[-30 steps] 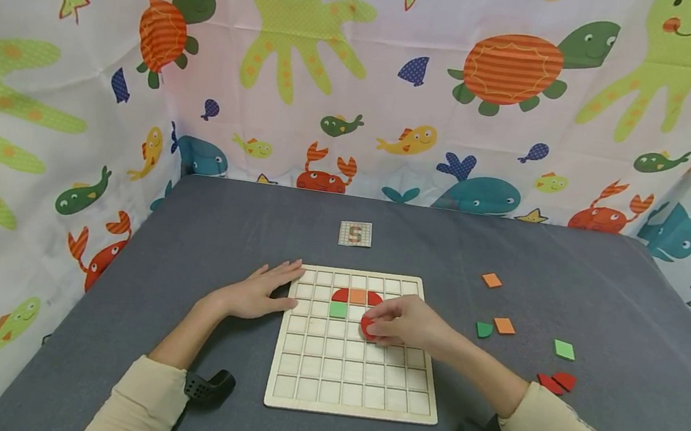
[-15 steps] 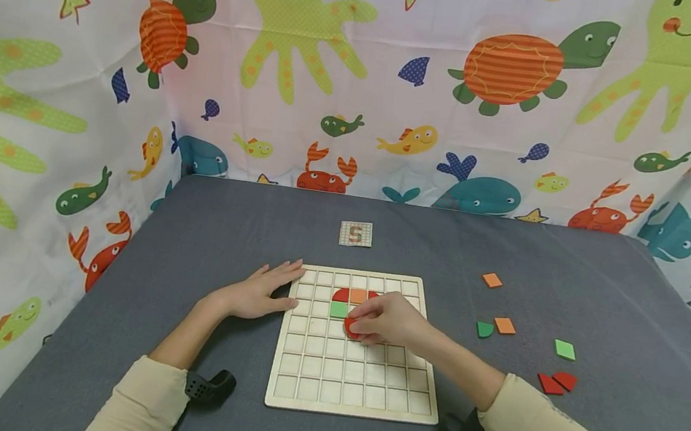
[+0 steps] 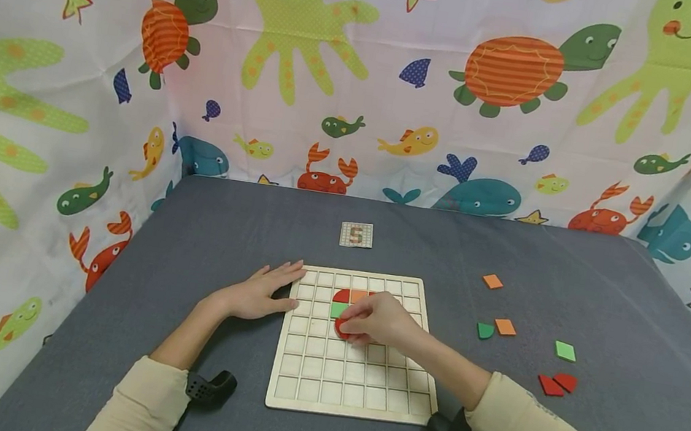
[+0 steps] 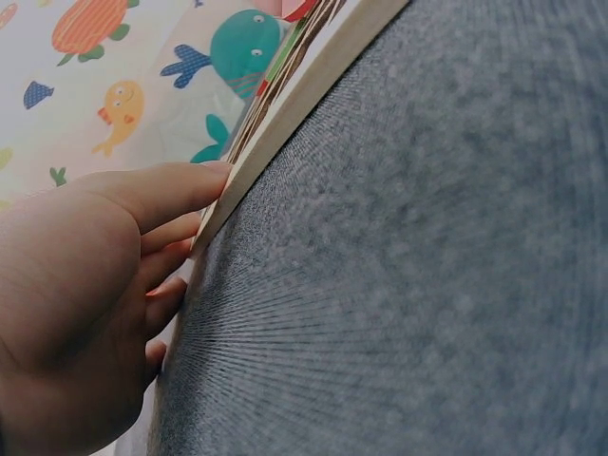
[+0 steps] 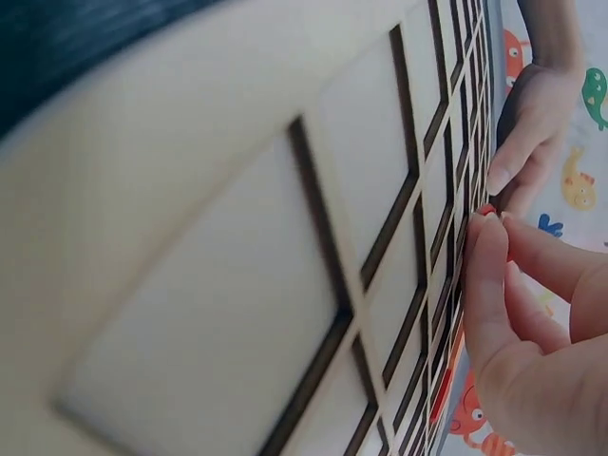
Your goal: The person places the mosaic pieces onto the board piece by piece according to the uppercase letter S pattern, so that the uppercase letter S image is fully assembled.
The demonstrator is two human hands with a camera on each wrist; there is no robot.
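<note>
A pale wooden grid board [image 3: 342, 393] lies on the grey table. Thumb and fingers of my right hand [image 3: 382, 319] pinch a red rounded tile [image 3: 341, 328], low over a cell just below a green square tile [image 3: 337, 310]. Above that green tile, a red rounded tile [image 3: 341, 295] and an orange square tile [image 3: 358, 296] sit in the grid; my right hand partly covers another red one beside them. My left hand [image 3: 260, 292] rests at the board's left edge, fingers extended, the thumb touching its side in the left wrist view.
Behind the board lies a small card [image 3: 357, 235] with a patterned S. To the right are orange tiles [image 3: 505, 327], a green rounded tile [image 3: 485, 331], a light green square [image 3: 565, 351] and red rounded tiles [image 3: 551, 386]. A printed curtain [image 3: 367, 64] encloses the table.
My right hand has carried the red tile leftward across the board, from the third filled column to below the green square. My left hand has stayed at the board's edge.
</note>
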